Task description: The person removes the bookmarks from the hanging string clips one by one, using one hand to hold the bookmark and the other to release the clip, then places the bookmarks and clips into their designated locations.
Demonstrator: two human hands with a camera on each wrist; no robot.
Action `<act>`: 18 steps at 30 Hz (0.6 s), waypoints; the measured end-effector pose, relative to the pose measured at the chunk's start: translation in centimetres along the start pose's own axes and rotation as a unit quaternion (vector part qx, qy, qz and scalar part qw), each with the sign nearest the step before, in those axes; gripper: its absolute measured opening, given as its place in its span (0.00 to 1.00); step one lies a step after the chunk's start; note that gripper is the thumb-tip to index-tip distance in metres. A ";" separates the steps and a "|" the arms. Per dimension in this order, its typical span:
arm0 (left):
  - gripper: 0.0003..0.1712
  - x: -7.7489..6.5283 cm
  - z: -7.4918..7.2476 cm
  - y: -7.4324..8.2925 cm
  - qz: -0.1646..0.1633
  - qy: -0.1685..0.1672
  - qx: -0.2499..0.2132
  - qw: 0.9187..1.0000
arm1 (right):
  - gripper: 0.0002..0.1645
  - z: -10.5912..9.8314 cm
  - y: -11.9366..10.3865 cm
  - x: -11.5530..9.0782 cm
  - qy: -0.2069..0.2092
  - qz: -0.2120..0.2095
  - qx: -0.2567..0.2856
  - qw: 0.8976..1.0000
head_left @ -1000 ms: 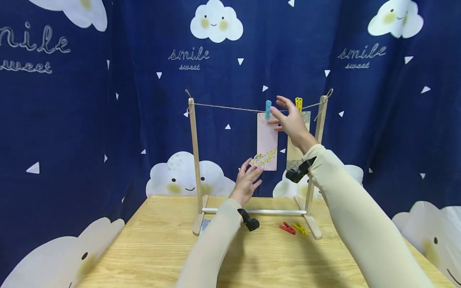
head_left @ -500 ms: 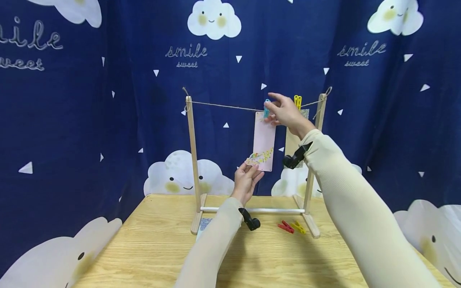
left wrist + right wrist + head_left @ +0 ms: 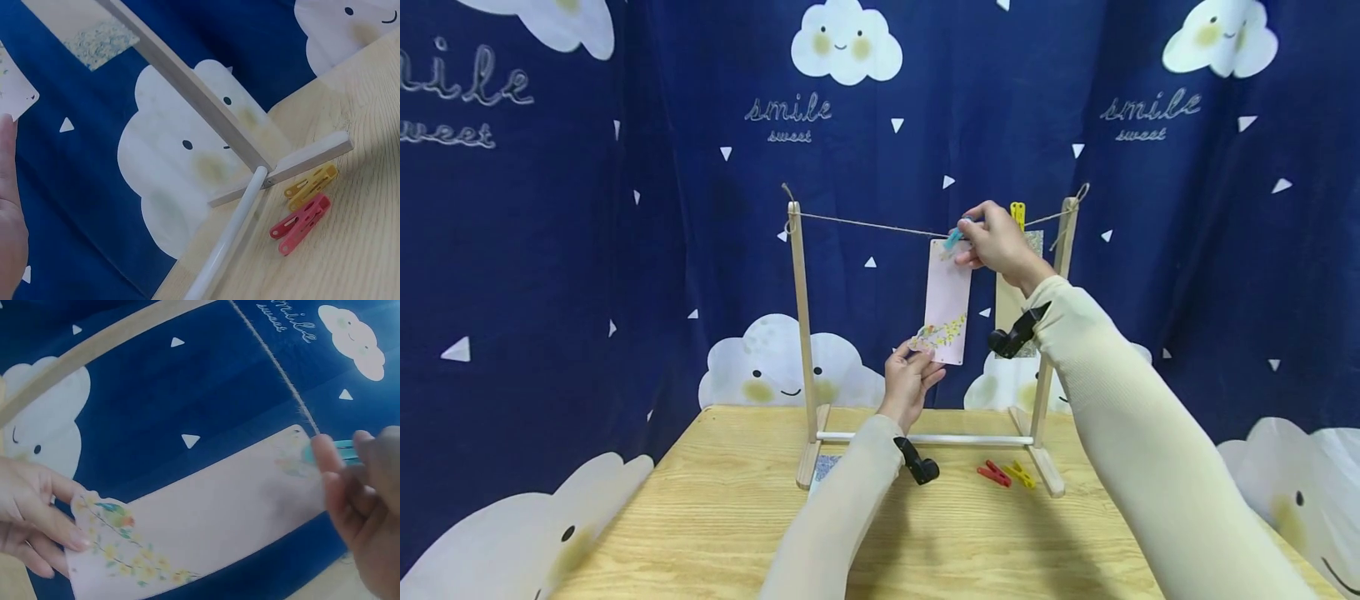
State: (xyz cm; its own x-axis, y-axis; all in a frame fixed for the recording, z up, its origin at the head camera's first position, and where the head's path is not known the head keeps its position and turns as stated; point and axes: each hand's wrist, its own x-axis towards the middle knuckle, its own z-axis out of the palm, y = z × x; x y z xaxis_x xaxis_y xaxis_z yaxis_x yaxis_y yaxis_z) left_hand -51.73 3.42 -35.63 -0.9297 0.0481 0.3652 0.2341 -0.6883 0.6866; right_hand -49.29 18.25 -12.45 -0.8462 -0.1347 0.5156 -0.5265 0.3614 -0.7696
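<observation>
A pale pink card (image 3: pixel 947 287) with a bird and yellow blossoms hangs at the twine (image 3: pixel 880 223), its top at the blue clothespin (image 3: pixel 953 240). My right hand (image 3: pixel 1003 246) pinches that clothespin, which leans to the right; whether its jaws still bite the card is hidden by the fingers. At the card's lower left corner, my left hand (image 3: pixel 906 383) holds the edge between thumb and fingers. The right wrist view shows the left hand (image 3: pixel 37 515) on the blossom end of the card and the right fingers round the clothespin (image 3: pixel 344 450).
A beige card (image 3: pixel 1011 312) hangs behind my right wrist under a yellow clothespin (image 3: pixel 1017 212). Wooden posts (image 3: pixel 803 325) and a white bar (image 3: pixel 970 439) form the stand. Red (image 3: pixel 994 473) and yellow (image 3: pixel 1020 474) clothespins and a blue-patterned card (image 3: pixel 826 467) lie on the table.
My right hand, loosely spread before, has taken hold of the blue clothespin, now tilted. My left fingers have closed on the pink card's lower corner. The card sits slightly lower.
</observation>
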 end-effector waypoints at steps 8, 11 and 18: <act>0.14 0.0 0.3 0.1 0.005 0.009 -0.006 1.000 | 0.10 1.5 1.0 0.0 0.103 -0.010 0.091 0.990; 0.14 0.1 0.4 0.4 0.011 0.013 -0.012 1.000 | 0.08 1.8 1.0 0.1 0.125 -0.013 0.141 0.982; 0.16 0.1 0.2 0.8 0.008 0.010 -0.017 1.000 | 0.04 2.0 0.8 0.0 0.153 0.003 0.268 0.951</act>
State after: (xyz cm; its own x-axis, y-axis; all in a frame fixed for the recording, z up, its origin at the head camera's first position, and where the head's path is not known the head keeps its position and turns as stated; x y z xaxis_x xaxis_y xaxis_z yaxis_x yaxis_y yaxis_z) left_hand -51.61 3.03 -34.85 -0.9319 0.0224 0.3621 0.2391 -0.7128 0.6594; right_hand -49.87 16.66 -13.81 -0.8286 0.1707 0.5332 -0.5579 -0.1716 -0.8120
